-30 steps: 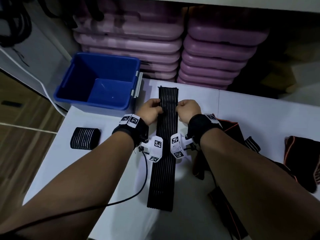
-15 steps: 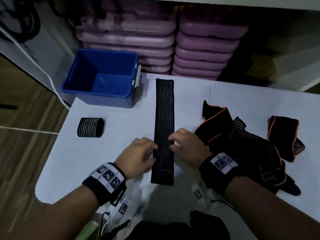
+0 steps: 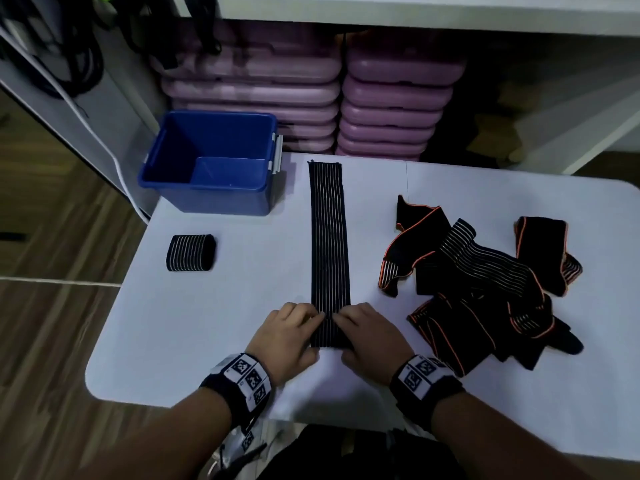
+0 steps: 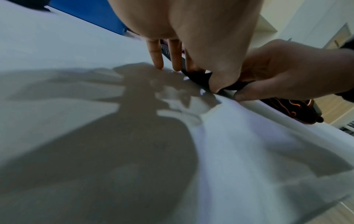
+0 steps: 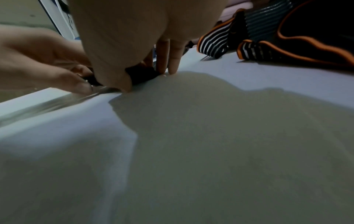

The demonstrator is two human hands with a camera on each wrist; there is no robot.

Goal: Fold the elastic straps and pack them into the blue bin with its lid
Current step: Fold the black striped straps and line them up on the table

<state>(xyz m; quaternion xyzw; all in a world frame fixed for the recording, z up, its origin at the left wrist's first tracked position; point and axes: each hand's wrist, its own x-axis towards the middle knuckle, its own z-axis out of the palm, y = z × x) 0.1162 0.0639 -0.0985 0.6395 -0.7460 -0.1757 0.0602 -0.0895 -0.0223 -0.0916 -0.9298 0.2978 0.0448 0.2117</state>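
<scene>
A long black strap with thin white stripes [image 3: 328, 244] lies flat and straight down the middle of the white table [image 3: 221, 334]. At its near end my left hand [image 3: 300, 323] and right hand [image 3: 358, 323] each pinch a side edge. In the left wrist view the thumb lies at the strap's end [image 4: 199, 78], with the other fingertips on the table. The right wrist view shows the same grip on the strap [image 5: 142, 75]. The blue bin [image 3: 207, 199] stands open at the far left corner. A rolled striped strap [image 3: 190, 252] lies in front of it.
A loose pile of black straps with orange edging [image 3: 478, 282] covers the right half of the table. Stacked purple cases [image 3: 391, 109] fill the shelf behind. The table's near edge runs close under my wrists, with wooden floor on the left.
Both hands have slid along the strap from its far part back to its near end, where they now pinch it. The strap lies flatter and straighter.
</scene>
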